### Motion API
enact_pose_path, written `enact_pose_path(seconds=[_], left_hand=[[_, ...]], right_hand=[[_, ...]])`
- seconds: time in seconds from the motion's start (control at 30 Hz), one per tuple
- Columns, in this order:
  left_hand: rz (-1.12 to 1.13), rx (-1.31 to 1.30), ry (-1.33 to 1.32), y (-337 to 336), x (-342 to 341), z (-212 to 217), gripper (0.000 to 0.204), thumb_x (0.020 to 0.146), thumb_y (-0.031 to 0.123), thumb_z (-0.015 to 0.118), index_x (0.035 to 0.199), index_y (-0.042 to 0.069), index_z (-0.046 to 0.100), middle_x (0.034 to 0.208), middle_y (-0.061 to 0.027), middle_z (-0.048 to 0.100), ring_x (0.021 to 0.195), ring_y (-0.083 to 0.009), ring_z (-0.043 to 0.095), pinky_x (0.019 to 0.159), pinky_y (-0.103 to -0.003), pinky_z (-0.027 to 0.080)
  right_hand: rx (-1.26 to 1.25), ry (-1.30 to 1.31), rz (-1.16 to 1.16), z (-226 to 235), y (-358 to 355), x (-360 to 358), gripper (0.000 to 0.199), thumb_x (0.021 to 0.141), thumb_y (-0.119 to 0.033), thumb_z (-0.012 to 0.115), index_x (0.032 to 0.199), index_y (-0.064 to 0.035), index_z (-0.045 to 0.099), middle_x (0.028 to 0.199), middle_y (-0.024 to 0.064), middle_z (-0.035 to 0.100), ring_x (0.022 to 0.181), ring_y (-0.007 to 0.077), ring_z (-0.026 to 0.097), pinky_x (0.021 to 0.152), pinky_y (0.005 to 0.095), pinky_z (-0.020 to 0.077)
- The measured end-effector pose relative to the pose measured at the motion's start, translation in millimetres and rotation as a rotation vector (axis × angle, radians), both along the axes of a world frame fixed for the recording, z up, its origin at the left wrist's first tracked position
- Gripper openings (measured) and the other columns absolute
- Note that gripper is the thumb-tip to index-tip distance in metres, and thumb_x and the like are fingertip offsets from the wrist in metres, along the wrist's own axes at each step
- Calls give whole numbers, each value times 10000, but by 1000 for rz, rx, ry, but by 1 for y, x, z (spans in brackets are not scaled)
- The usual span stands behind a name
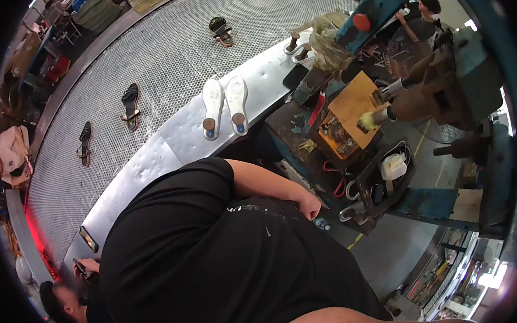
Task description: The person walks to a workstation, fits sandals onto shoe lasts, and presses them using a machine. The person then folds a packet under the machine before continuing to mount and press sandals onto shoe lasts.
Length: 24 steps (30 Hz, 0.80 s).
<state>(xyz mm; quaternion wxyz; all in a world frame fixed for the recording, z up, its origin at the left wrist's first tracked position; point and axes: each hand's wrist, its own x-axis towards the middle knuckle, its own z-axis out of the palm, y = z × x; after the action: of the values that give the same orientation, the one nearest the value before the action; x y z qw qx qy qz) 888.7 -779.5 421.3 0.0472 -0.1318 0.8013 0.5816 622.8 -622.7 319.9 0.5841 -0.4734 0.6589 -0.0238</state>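
My left hand [309, 206] is closed, curled in front of my black shirt. The clear end of a plastic bottle [321, 223] shows right beside its fingers; whether the hand grips it I cannot tell. My right hand is out of sight, with only some bare skin at the lower edge. Beyond my left arm, two pale shoe soles [213, 99] with round brown heel ends lie side by side on a dented metal ledge [181, 139]. A blue, worn machine [447, 87] stands at the right, with a brown sheet [355, 109] under its head.
A perforated conveyor surface [169, 67] carries several dark sandals [131, 104]. Scissors with red handles [340, 183] and a dark tray [382, 184] sit by the machine. One person [73, 303] is at lower left, near a phone [89, 239]; another [423, 21] is at upper right.
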Motion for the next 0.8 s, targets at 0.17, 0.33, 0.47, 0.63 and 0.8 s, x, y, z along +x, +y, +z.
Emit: enact_pose_path(seconds=[0.17, 0.33, 0.47, 0.63, 0.8], left_hand=[[83, 77, 58, -9, 44, -20, 225, 823, 163, 613, 998, 36, 678, 863, -95, 693, 775, -194, 662, 692, -339, 514], [137, 109, 28, 4, 121, -53, 281, 816, 191, 654, 1045, 29, 666, 935, -118, 691, 870, -232, 654, 767, -355, 505], [405, 144, -138, 20, 172, -70, 299, 812, 215, 684, 1047, 31, 670, 966, -129, 687, 928, -247, 647, 815, -361, 499], [852, 457, 8, 44, 215, -51, 842, 754, 310, 783, 1385, -21, 334, 1264, -213, 536, 1141, -254, 549, 965, -368, 441], [1193, 686, 540, 66, 234, -15, 284, 864, 185, 676, 1093, 45, 586, 962, 1, 622, 881, -91, 566, 798, -284, 480]], right_hand=[[-4, 3, -55, 8, -17, 16, 231, 880, -145, 610, 1080, -34, 575, 980, 60, 623, 858, 147, 601, 743, 304, 480], [-9, -5, -86, 17, -41, 44, 272, 866, -142, 627, 1111, -36, 574, 1006, 55, 625, 893, 150, 600, 774, 311, 479], [-29, -90, -125, 29, -60, 82, 307, 855, -139, 640, 1137, -38, 573, 1027, 50, 626, 921, 153, 599, 798, 317, 477], [-47, -506, -240, 61, -119, 190, 389, 862, -154, 651, 1219, -38, 547, 1113, 51, 614, 986, 166, 594, 855, 325, 472], [44, -793, -32, 98, -145, 336, 572, 914, -138, 598, 1432, -89, 361, 1257, 34, 530, 1131, 124, 493, 986, 283, 379]])
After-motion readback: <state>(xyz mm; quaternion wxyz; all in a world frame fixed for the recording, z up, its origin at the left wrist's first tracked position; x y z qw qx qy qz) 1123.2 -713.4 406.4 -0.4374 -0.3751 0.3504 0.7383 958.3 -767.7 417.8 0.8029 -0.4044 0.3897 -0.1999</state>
